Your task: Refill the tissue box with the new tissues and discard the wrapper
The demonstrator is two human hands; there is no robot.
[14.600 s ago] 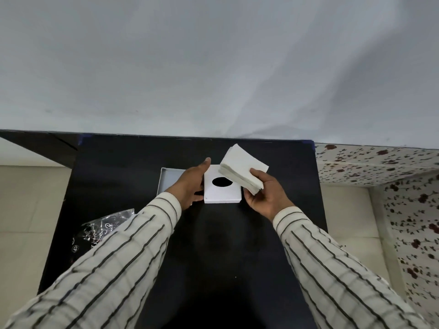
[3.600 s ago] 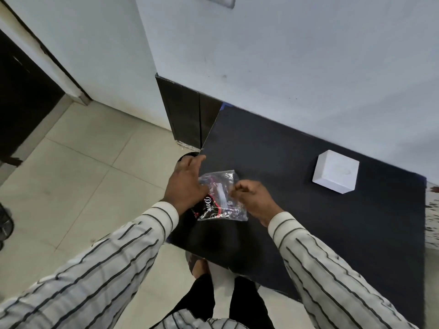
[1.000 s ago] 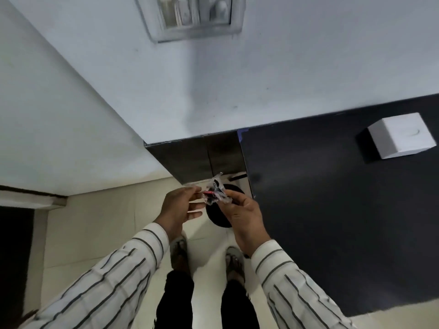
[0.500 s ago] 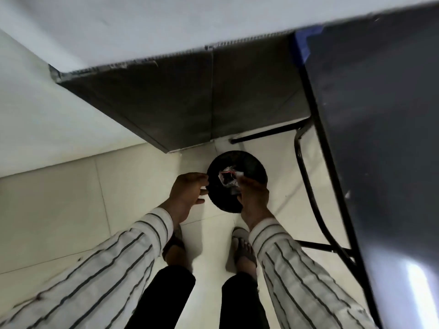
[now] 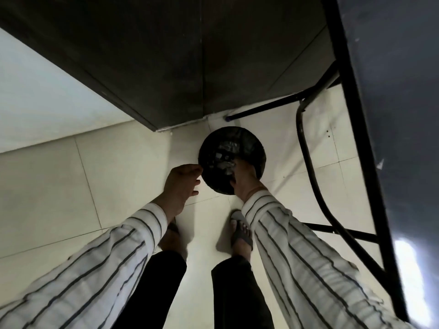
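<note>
I am looking straight down at a round black bin with a dark liner, standing on the tiled floor. My right hand reaches over the bin's near rim into its mouth. The crumpled clear wrapper is pinched at its fingertips, low inside the bin. More crinkled plastic lies deeper in the bin. My left hand hovers just left of the bin's rim, fingers loosely curled and holding nothing. The tissue box is out of view.
A dark cabinet stands behind the bin. The black table's edge and its metal legs run down the right side. My feet in sandals stand on pale tiles below the bin.
I have bent lower over the bin. My right hand has gone down with the wrapper from above the bin into its mouth. My left hand stays beside the rim.
</note>
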